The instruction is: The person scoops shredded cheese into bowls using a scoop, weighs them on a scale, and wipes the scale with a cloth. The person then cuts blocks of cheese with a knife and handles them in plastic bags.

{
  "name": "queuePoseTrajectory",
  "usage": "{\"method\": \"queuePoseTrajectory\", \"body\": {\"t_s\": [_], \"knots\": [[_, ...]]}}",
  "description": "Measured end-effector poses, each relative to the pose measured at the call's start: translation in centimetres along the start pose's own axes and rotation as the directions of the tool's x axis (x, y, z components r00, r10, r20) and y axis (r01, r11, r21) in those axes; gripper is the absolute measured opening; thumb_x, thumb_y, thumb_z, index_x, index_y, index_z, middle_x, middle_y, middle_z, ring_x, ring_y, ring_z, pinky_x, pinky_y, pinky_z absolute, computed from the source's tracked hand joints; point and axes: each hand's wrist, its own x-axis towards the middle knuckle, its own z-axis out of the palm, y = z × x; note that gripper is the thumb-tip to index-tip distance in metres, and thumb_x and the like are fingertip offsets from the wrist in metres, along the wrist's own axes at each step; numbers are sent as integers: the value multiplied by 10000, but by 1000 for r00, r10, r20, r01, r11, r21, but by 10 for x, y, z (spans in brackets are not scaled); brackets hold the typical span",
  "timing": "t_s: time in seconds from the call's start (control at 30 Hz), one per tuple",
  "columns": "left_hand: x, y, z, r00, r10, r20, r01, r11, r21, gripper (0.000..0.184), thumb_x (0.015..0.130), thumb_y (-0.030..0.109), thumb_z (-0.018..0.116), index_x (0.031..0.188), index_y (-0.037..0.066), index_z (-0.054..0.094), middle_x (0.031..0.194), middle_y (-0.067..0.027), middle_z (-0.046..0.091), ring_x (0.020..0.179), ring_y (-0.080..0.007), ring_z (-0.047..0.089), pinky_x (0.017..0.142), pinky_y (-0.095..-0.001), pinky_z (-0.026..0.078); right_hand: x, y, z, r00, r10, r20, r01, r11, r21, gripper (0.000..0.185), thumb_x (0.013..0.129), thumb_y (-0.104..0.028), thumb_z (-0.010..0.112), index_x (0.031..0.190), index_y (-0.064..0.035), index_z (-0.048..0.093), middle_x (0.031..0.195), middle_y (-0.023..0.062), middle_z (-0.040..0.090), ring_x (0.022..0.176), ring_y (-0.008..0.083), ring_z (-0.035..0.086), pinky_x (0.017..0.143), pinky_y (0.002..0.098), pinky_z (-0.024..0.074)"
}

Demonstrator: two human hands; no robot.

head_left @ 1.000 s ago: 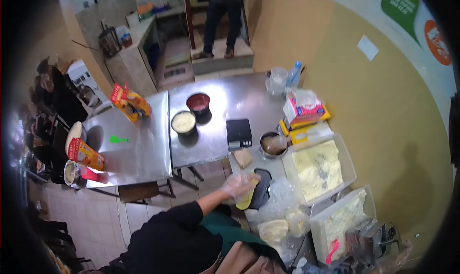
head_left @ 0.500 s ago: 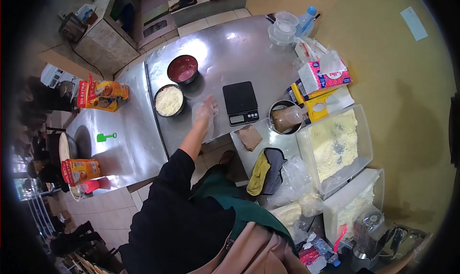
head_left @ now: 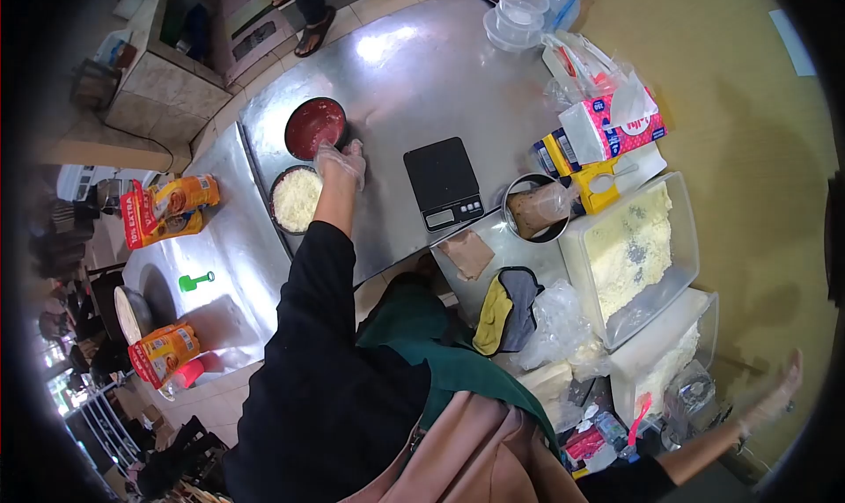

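Note:
My left hand (head_left: 341, 160), in a clear plastic glove, grips the near rim of a bowl (head_left: 308, 131) that is dark outside and red inside, with light traces in it. Right beside it, partly covered by my wrist, stands a second dark bowl (head_left: 297, 201) filled with white, grated-looking stuff. A black digital kitchen scale (head_left: 442, 179) lies to the right with nothing on its plate. Far off at the lower right, my right hand (head_left: 779, 387), also gloved, is held out with fingers extended and holds nothing.
Tubs of pale crumbly stuff (head_left: 691, 248) stand right, by a pot (head_left: 560, 231) with a brown-filled bag, a tissue pack (head_left: 576, 135) and cloths (head_left: 519, 314). Orange pouches (head_left: 167, 355) and a green scoop (head_left: 195, 282) lie left. A person's foot (head_left: 315, 32) shows beyond the table.
My left hand has gone from beside the scale to the red bowl's rim and closed on it. My right hand has come into view at the lower right. The view has shifted slightly.

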Motion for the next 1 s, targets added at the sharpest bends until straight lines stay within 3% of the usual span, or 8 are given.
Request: {"method": "queuePoseTrajectory", "body": {"t_s": [0.07,0.1,0.13,0.23,0.27,0.37,0.47,1.0], "knots": [[5,2,4,998,-8,-64,6,1000,-29,450,959,267,348,1346,38,321,1397,-103,330,1264,-202,358,1021,-318,336,-55,-52,65,957,-183,225,165,981,99,434,932,-302,377,1159,39,521,1163,150,553,1113,244,498,997,362,340],[7,2,6,996,-16,-84,13,999,-36,445,958,264,344,1333,24,335,1387,-107,347,1259,-204,365,1025,-317,333,-90,-86,101,915,-250,316,127,923,363,348,928,-204,372,1126,33,535,1130,138,563,1110,239,503,989,346,347],[7,2,7,995,-24,-101,20,999,-34,441,957,261,341,1321,11,348,1376,-110,364,1254,-207,373,1029,-315,331,-112,-102,127,807,-268,526,116,946,304,314,917,-163,367,1084,33,546,1111,120,570,1108,239,509,981,337,352],[-2,3,13,993,-78,-89,81,996,39,438,956,253,306,1268,-42,393,1369,-115,401,1246,-189,395,1050,-274,291,-203,-168,221,643,-366,673,-50,857,513,184,815,-157,619,952,-45,570,1059,157,576,1111,323,507,951,420,370],[11,3,9,991,-43,-129,32,996,-89,353,928,175,352,1184,-40,464,1211,-150,520,1124,-234,501,975,-313,394,-221,-194,237,594,-476,649,109,847,521,161,813,-162,620,895,-40,554,988,169,576,1052,354,527,917,437,392],[4,-3,-5,992,102,80,-103,995,4,262,891,98,404,1095,-37,497,1055,-147,568,1013,-258,547,856,-350,488,-283,-215,292,342,-521,782,54,842,537,255,827,-282,594,818,-34,535,885,182,584,957,383,560,866,447,417],[5,1,-18,965,-42,259,31,998,47,238,829,9,435,1056,-45,479,985,-151,568,876,-281,582,788,-388,526,-323,-222,325,240,-629,740,315,771,553,366,826,-380,569,851,-15,559,957,211,595,1000,389,552,882,450,414],[-49,-15,-17,918,-114,381,20,970,241,319,799,7,473,1106,-60,415,950,-185,592,878,-305,618,824,-393,521,-338,-236,349,87,-425,901,420,836,354,545,851,-472,498,1044,32,575,1151,237,551,1242,391,394,1019,459,324]]}}
